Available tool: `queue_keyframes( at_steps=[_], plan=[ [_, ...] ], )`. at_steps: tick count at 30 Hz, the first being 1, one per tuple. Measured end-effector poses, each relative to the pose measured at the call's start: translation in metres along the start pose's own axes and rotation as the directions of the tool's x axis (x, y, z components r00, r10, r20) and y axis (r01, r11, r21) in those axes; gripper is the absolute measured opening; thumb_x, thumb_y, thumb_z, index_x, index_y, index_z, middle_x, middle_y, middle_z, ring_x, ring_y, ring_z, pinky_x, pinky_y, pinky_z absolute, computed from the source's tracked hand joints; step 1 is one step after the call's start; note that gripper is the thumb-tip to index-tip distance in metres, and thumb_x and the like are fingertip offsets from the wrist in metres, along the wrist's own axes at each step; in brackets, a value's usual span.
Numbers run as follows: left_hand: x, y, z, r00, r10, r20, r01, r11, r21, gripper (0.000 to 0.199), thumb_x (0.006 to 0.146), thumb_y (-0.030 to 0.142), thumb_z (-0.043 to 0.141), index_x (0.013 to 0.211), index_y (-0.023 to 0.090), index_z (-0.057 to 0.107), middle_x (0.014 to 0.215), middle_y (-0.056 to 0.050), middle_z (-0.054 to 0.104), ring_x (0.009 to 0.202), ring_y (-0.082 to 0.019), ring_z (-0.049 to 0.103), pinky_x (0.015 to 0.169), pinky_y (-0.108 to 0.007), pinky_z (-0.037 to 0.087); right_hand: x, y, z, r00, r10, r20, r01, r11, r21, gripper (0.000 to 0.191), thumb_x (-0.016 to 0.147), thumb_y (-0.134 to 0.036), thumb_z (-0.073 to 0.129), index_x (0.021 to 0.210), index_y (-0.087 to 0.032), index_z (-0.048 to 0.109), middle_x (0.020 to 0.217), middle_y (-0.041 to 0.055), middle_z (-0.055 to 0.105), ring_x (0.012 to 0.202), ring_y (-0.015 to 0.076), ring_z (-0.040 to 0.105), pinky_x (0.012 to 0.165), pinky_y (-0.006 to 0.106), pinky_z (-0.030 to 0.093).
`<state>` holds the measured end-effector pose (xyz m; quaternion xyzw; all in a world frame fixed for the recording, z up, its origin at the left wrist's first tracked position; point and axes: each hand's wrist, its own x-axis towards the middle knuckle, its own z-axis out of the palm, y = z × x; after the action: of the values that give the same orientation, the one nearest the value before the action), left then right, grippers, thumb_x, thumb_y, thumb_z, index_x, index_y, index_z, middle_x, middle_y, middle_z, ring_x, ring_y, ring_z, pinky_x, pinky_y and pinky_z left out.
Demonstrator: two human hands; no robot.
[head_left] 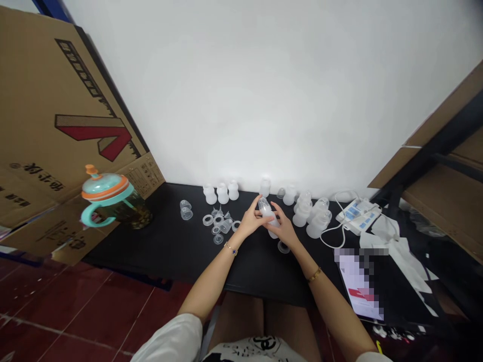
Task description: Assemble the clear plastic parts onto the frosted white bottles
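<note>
On the black table (196,251), centre: one clear plastic bottle (267,211), tilted, gripped between both hands; left hand (249,221) closed around its upper side, right hand (283,230) closed around its lower end. Nearby on either side: frosted white bottles (222,193), clear rings (208,220).

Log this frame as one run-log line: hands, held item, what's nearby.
left hand: holding translucent plastic bottle | right hand: holding same bottle | nearby: clear rings, frosted bottles | far right: white corded device
</note>
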<state>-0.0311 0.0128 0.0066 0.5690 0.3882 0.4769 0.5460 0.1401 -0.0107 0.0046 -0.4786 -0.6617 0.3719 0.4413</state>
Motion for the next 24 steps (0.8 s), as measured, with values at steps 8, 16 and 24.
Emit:
queue_keyframes(
  at_steps=[8,16,24],
  plan=[
    [-0.005,0.004,0.003,1.0,-0.007,0.019,0.006,0.998,0.058,0.121,0.065,0.029,0.091,0.163,0.028,0.021,0.084,-0.002,0.077,0.07,-0.017,0.072,0.069,-0.024,0.055,0.001,-0.001,-0.001,0.995,-0.099,-0.013,0.098,0.991,-0.091,0.078,0.075,-0.034,0.077,0.148,-0.03,0.05,0.139,0.0057,0.064,0.119,0.0302,0.063,0.104,0.046,0.049],
    [-0.006,0.006,0.008,1.0,-0.004,-0.01,0.005,0.999,0.046,0.115,0.065,0.031,0.09,0.161,0.024,0.028,0.081,-0.004,0.077,0.064,-0.016,0.069,0.065,-0.025,0.054,0.0,0.0,-0.001,0.994,-0.089,-0.056,0.087,0.995,-0.038,0.076,0.074,-0.03,0.076,0.146,-0.027,0.054,0.131,0.0078,0.068,0.11,0.0294,0.067,0.093,0.042,0.055],
    [-0.006,0.007,0.012,1.0,-0.028,0.005,0.029,0.996,-0.089,0.117,0.063,0.031,0.092,0.16,0.023,0.028,0.087,-0.006,0.079,0.069,-0.019,0.073,0.065,-0.025,0.056,-0.001,0.0,-0.002,0.99,-0.109,-0.084,0.103,0.992,-0.077,0.074,0.073,-0.029,0.076,0.144,-0.027,0.055,0.129,0.0076,0.069,0.106,0.0282,0.068,0.092,0.043,0.055]
  ],
)
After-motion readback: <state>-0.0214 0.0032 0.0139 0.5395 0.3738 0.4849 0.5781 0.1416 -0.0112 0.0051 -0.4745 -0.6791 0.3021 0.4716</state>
